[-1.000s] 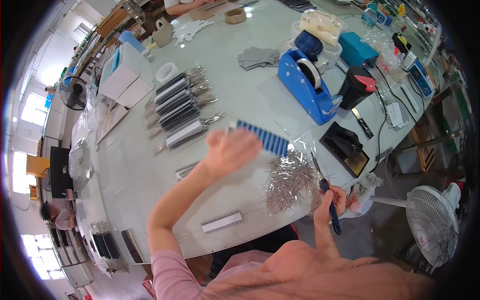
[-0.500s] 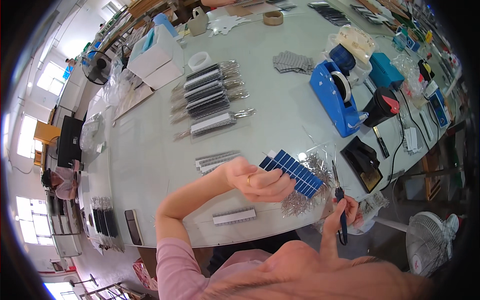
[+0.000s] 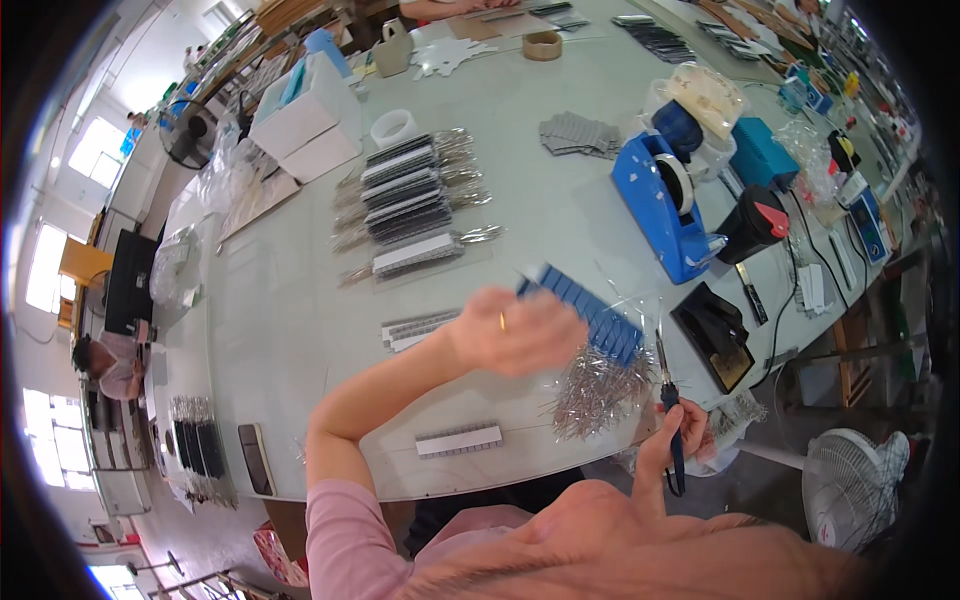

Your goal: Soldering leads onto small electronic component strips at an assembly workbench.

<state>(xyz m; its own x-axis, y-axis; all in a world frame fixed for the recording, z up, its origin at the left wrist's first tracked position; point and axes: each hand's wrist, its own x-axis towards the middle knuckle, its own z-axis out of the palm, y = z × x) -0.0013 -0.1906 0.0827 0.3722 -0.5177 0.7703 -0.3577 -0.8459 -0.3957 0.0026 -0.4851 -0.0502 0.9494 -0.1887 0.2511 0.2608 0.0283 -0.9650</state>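
Note:
My left hand (image 3: 525,332), smeared by motion, is closed at the left end of a blue solar panel (image 3: 598,318) marked with pale grid lines. The panel is tilted above the table, and my fingers hide part of it. Beneath its right end lies a loose heap of thin silver wire strips (image 3: 605,395). At the table's front edge, my right hand (image 3: 684,432) grips a soldering iron (image 3: 669,397) by its dark handle, its metal tip pointing up and away from me, right of the panel. Grey-and-white cell strips (image 3: 420,328) lie partly behind my left forearm; another strip (image 3: 459,440) lies nearer.
Bundled strips with silver leads (image 3: 405,200) stand in rows at centre-left. To the right are a blue tape dispenser (image 3: 655,215), a black lidded cup (image 3: 750,225), a black stand (image 3: 712,335) and a knife (image 3: 751,293). A phone (image 3: 256,458) lies front left; a white fan (image 3: 850,485) stands right.
My left hand has turned with the solar panel, whose face now shows at a different tilt. The soldering iron stays in my right hand. The whole view has shifted slightly.

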